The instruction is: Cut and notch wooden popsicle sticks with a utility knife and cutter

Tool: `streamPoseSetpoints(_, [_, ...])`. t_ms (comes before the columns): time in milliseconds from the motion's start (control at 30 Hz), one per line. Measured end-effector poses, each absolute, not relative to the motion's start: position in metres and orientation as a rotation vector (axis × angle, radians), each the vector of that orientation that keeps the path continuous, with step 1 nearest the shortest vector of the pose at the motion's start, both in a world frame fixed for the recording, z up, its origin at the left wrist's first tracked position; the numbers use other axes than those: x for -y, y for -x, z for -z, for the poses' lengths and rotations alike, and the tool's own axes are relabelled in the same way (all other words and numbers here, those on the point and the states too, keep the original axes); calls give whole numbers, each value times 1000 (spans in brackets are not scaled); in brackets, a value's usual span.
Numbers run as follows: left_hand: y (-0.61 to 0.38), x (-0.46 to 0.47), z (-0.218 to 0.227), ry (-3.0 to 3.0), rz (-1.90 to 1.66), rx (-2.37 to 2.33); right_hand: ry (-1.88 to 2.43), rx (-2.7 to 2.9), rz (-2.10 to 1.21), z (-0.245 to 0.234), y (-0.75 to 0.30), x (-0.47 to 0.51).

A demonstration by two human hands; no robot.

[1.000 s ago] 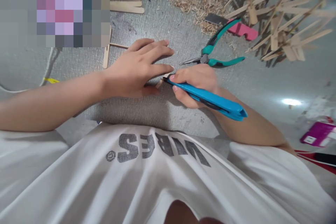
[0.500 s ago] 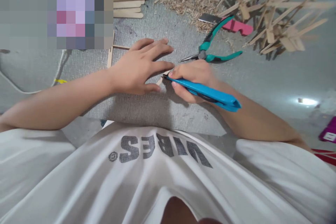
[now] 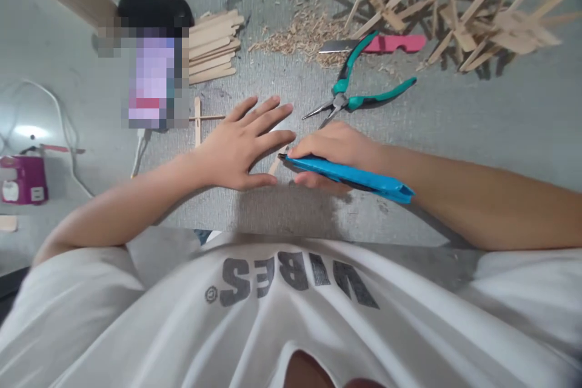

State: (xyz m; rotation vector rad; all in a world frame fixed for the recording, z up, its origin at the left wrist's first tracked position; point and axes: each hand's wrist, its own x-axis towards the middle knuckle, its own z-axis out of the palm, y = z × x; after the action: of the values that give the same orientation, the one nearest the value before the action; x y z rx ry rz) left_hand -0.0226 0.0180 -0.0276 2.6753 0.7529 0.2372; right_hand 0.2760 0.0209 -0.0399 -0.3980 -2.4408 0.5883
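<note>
My right hand (image 3: 334,148) is closed around a blue utility knife (image 3: 354,176), whose dark tip touches a pale wooden craft stick (image 3: 276,163). That stick lies slanted on the grey table between my two hands, partly hidden. My left hand (image 3: 250,145) rests flat with fingers spread, thumb and index finger on either side of the stick. Left of it lie two crossed craft sticks (image 3: 197,110), partly covered by the hand. Just beyond my right hand are green-handled long-nose pliers (image 3: 339,100) with their jaws apart.
A pile of craft sticks (image 3: 211,51) lies at the upper left beside a blurred phone (image 3: 152,79) with a white cable. Wood shavings (image 3: 300,36) and a pink-handled blade (image 3: 395,43) sit farther back. A tangled stick structure (image 3: 454,12) fills the upper right. A purple object (image 3: 27,179) stands far left.
The view has shifted, bringing more of the table's far and left sides into sight. The knife tip stays at the stick, and my left hand keeps its spread pose.
</note>
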Motion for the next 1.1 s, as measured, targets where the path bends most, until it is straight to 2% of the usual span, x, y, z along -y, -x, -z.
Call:
streamPoseSetpoints(600, [24,-15,25,-2683,-211,-782,327,2438,-552,28,-274,-19])
streamPoseSetpoints(867, [23,-12,23,-2679,-108,-824,436,2320,-645,34,-275,-16])
streamPoseSetpoints(1100, [23,-9,21,-2737,-94,-827,414,2433,-724,36,-280,-20])
